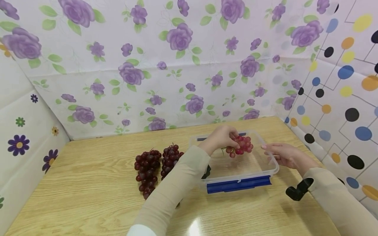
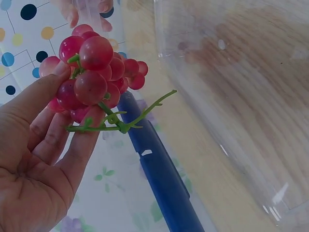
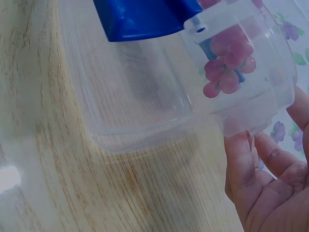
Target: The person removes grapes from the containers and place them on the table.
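- Flowered cloth with purple roses hangs behind a pale wooden table [image 1: 88, 196], and a dotted cloth covers the wall on the right.
- A clear plastic box [image 1: 273, 167] with blue clips sits on the table between the two hands.
- The left hand [image 1: 220, 137] hangs over the box, its fingers [image 2: 43, 99] curled around a small bunch of red grapes [image 1: 240, 146].
- From the left wrist view, the thumb and fingertips pinch the bunch from both sides; the green stem [image 2: 120, 123] sticks out just below the fingers, toward the palm.
- The bunch is held above the box floor, not resting on it.
- The right hand [image 1: 284, 155] is at the right end of the box, fingers fairly straight and lightly spread.
- Its fingertips [image 3: 239, 145] touch the outside of the box wall just under the rim; the palm is turned toward the box.
- Two bunches of dark grapes [image 1: 147, 168] lie on the table beyond the left forearm, well apart from either hand's fingers.
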The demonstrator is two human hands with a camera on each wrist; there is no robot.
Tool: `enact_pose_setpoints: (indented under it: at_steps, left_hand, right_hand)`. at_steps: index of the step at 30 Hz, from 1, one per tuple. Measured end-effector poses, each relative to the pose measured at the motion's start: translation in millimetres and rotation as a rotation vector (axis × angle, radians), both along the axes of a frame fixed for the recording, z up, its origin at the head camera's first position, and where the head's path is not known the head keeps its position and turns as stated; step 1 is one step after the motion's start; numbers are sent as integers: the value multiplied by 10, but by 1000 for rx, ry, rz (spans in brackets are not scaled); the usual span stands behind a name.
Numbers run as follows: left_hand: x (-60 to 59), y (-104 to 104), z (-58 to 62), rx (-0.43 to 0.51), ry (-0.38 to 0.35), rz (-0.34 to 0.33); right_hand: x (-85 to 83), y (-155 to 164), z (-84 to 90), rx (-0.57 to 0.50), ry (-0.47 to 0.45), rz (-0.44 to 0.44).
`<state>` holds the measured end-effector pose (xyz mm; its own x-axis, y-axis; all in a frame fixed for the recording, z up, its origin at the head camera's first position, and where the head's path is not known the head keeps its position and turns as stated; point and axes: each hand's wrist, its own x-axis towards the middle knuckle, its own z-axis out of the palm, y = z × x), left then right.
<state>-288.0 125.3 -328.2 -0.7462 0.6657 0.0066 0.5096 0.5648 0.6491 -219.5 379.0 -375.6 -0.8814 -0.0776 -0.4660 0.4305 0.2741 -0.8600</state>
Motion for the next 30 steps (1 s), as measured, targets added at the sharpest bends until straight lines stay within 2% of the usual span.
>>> enact_pose_setpoints:
  at_steps: [11, 18, 25, 30]
  left_hand:
    - [3, -36, 70, 39, -7, 4]
    - [10, -57, 124, 53, -11, 2]
    - [16, -120, 190, 33, 24, 18]
    - [2, -162, 214, 49, 8, 30]
  right_hand:
    - [-11, -2, -5, 10, -7, -12]
    - [-10, 11, -5, 20, -2, 3]
    - [-17, 12, -5, 15, 1, 23]
    - [-11, 18, -11, 9, 2, 32]
